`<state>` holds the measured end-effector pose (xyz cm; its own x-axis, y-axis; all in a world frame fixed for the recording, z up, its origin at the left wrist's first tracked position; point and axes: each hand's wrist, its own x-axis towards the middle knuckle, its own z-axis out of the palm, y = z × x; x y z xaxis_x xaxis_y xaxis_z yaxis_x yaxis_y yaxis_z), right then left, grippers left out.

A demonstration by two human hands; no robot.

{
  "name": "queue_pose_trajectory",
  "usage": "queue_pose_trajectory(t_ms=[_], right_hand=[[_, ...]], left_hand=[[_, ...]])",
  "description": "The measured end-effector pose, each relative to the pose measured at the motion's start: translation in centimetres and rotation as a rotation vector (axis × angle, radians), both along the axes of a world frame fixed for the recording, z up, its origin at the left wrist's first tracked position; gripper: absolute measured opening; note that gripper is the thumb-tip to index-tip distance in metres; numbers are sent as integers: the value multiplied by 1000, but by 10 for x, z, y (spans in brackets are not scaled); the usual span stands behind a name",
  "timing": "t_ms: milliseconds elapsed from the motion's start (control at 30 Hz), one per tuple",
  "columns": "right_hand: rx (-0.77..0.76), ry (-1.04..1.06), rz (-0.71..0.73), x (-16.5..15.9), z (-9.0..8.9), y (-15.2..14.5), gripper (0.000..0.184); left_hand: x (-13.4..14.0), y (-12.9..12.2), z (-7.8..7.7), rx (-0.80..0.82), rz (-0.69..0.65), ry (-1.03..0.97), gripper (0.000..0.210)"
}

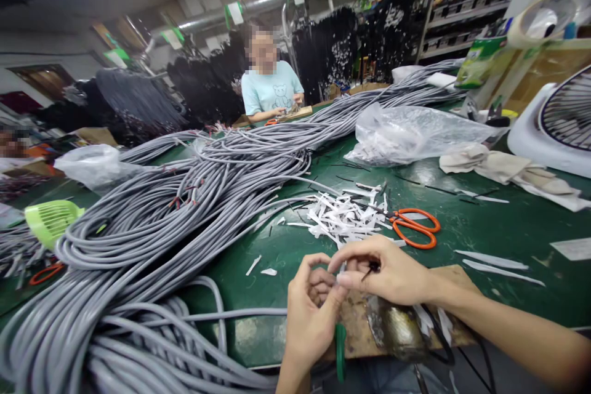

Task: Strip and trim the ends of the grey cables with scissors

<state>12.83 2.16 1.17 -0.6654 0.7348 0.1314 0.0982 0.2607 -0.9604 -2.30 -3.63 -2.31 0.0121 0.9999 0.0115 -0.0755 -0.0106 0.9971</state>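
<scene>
My left hand is closed, and a grey cable runs into it from the left. My right hand meets it at the fingertips, thumb and forefinger pinched on what looks like the same cable's end; the fingers mostly hide it. Dark thin strands show in the right palm. Below the hands lies a wooden board bearing a worn metal fixture and a green handle-like loop. Orange-handled scissors rest beyond the right hand, beside a heap of white strips.
Large coils of grey cable cover the left side of the green table. A clear plastic bag, cloth gloves and a white fan stand right. A co-worker sits opposite. A green basket lies left.
</scene>
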Motion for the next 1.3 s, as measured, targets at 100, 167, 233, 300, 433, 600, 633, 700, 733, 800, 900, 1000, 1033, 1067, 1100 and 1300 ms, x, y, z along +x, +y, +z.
queue_pose_trajectory(t_ms=[100,167,233,300,433,600,633,700,733,800,900,1000,1033,1067,1100,1300], right_hand=[[-178,41,198,-1,-3,1,29],[-212,41,259,-2,-6,1,26],[-79,-1,187,-4,-10,-1,15],[188,-60,30,-5,-11,-3,14],[519,-156,-100,-5,-10,-6,25],[446,-258,-118,-3,-11,-2,24],[449,-280,-166,-2,-13,0,24],[449,-286,-267,-2,-15,3,23],[433,-256,-298,-2,-15,4,22],[356,-152,-299,-2,-13,5,22],[256,-48,-280,-3,-10,4,27],[295,-81,-275,-4,-8,3,28],[324,-97,-272,-3,-8,3,28],[351,-112,-275,-3,-8,2,28],[378,-122,-287,-3,-9,2,28],[432,-157,-430,0,-10,2,14]], left_hand=[[-3,0,2,17,-87,-164,30],[-6,1,4,46,-125,-231,34],[-7,2,6,60,-148,-249,38],[-8,3,6,63,-133,-231,37],[-4,3,6,110,47,-202,27],[-7,2,6,118,93,-305,30],[-9,2,6,120,74,-330,32],[-14,1,4,134,59,-349,34],[-14,1,3,139,58,-330,33],[-12,2,2,113,49,-219,30],[-3,2,1,75,48,34,27],[5,3,0,101,127,203,17],[6,4,-1,100,158,246,15],[7,5,-2,94,193,288,15],[7,6,-3,88,230,329,17],[5,8,-7,153,431,497,21]])
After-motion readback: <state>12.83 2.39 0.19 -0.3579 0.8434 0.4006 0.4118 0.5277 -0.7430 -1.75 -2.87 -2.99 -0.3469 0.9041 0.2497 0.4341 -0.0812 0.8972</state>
